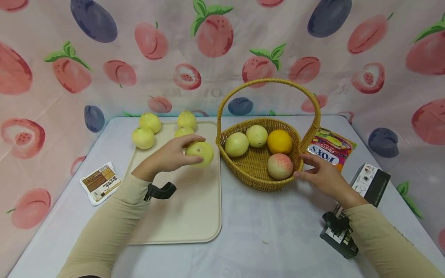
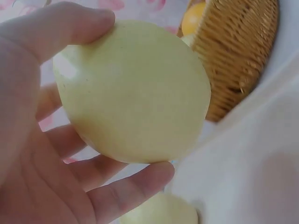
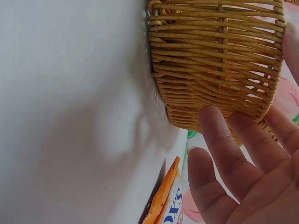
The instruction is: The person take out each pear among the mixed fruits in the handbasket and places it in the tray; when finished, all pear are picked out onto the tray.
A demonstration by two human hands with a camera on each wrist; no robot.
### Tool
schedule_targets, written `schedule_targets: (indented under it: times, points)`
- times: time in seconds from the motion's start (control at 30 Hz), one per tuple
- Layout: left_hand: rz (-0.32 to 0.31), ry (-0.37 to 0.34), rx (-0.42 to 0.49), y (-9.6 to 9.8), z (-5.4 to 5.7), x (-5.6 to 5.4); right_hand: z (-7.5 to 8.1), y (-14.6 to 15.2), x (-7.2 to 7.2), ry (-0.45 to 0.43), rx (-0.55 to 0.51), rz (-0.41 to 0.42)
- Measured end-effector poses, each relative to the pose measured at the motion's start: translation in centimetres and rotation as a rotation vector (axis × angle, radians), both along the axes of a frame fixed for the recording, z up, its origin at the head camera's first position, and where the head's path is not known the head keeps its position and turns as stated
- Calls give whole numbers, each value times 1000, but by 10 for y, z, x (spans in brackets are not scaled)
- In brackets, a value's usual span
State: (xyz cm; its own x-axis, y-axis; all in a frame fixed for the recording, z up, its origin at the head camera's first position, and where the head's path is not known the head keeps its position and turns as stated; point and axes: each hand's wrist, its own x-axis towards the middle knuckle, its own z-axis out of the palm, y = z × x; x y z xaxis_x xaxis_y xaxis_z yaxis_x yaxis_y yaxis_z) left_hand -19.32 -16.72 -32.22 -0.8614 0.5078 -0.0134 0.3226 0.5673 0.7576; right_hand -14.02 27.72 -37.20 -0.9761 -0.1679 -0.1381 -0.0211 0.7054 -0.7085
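Note:
In the head view my left hand (image 1: 169,155) grips a round yellow-green apple (image 1: 205,152) over the tray, just left of the basket. The left wrist view shows thumb and fingertips around that apple (image 2: 140,93). My right hand (image 1: 325,177) holds the right side of the wicker basket (image 1: 248,178), thumb at the rim and fingers along the outer wall (image 3: 215,60). Inside the basket lie two pale green apples (image 1: 236,144), an orange (image 1: 279,141) and a peach (image 1: 280,166). The basket's tall handle (image 1: 269,80) stands upright.
Several more yellow-green apples (image 1: 143,138) stand at the back of the beige tray (image 1: 187,216). A white-and-brown packet (image 1: 101,183) lies left of the tray. On the right are a Fox's candy bag (image 1: 332,146) and a black-and-white box (image 1: 372,183). A fruit-print cloth (image 1: 215,73) hangs behind.

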Motion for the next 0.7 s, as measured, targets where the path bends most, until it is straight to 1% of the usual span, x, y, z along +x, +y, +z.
schedule_targets:
  times: [0.1,0.2,0.4,0.5,0.57,0.7]
  points:
    - [52,-25,-8,-11,-5,3,-1,0,0,1,-3,1]
    - [104,-45,7,-19,-10,4,-1,0,0,4,-2,0]
    - [174,-33,9,-38,-24,4,-1,0,0,5,-8,-3]
    - [209,-46,3,-51,-30,7,-2,0,-1,-1,-15,-2]
    - [235,-52,-4,-59,-33,10,-1,-1,-1,-1,-19,-1]
    - [278,-57,-25,-74,-34,14,-1,0,-1,7,-4,4]
